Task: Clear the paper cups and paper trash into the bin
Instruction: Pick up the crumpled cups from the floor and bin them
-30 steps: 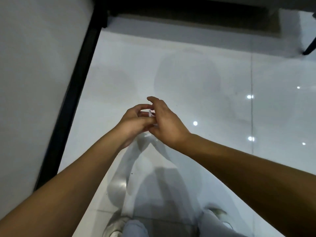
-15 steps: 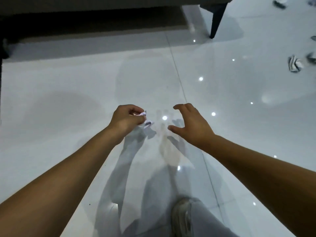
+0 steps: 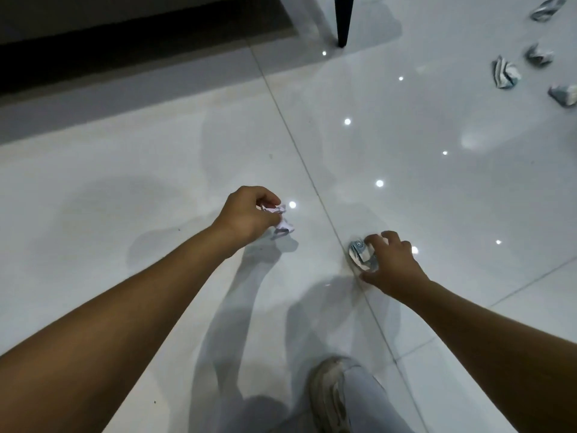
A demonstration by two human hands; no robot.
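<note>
left hand (image 3: pixel 246 214) pinching a white paper scrap (image 3: pixel 279 221) above the floor (image 3: pixel 437 198); right hand (image 3: pixel 392 264) curling fingers round a crumpled paper (image 3: pixel 360 254) lying on a tile seam.

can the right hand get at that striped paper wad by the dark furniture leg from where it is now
Probably not yet. The right hand is curled round a crumpled paper on the floor, and the striped wad lies well beyond it; nothing blocks the way, though.
</note>
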